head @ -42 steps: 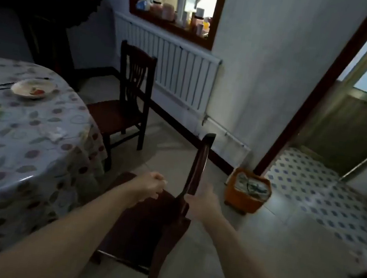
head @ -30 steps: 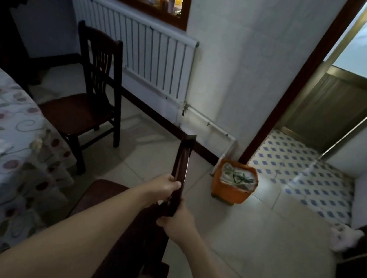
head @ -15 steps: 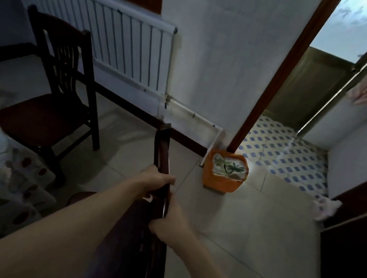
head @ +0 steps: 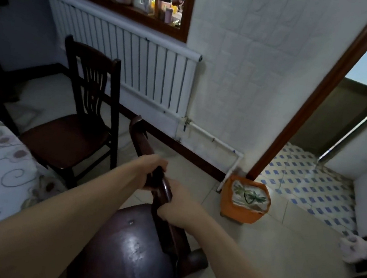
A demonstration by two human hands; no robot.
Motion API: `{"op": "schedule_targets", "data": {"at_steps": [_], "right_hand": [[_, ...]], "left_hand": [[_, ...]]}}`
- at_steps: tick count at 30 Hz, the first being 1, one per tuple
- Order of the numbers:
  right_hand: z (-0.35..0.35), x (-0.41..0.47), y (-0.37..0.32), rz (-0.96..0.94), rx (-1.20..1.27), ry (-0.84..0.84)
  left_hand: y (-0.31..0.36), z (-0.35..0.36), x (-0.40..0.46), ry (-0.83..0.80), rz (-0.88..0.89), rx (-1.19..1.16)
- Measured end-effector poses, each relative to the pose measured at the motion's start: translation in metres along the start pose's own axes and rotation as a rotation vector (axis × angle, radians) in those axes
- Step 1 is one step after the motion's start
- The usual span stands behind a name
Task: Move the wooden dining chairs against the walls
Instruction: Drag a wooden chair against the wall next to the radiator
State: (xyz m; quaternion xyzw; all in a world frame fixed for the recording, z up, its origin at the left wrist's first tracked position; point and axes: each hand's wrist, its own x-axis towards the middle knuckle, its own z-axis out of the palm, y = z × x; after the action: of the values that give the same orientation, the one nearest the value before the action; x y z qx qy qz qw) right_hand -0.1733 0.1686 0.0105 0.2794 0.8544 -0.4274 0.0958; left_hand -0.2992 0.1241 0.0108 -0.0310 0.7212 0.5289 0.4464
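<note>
Tiled floor (head: 279, 258), white radiator (head: 127, 60) — both hands (head: 152, 172) (head: 177, 206) clenched round near chair (head: 131, 249) backrest

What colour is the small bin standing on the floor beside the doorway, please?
The bin is orange, lined with a whitish bag bearing a green print, seen best in the head view.

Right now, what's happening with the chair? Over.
Left hand and right hand both shut on held chair backrest. Orange bin by wall ahead. Second chair left, near radiator.
</note>
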Motion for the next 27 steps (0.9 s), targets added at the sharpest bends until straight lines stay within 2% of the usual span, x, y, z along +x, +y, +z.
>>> {"op": "schedule_targets", "data": {"at_steps": [7, 17, 27], "right_hand": [[-0.089, 0.056, 0.000, -0.082, -0.136, -0.094], [-0.229, 0.172, 0.042, -0.124, -0.160, -0.221], [-0.327, 0.262, 0.062, -0.091, -0.159, -0.218]], "left_hand": [[0.062, 0.031, 0.033, 0.051, -0.003, -0.129], [0.162, 0.125, 0.116, 0.165, 0.005, -0.257], [0.241, 0.181, 0.210, 0.112, -0.013, -0.268]]}}
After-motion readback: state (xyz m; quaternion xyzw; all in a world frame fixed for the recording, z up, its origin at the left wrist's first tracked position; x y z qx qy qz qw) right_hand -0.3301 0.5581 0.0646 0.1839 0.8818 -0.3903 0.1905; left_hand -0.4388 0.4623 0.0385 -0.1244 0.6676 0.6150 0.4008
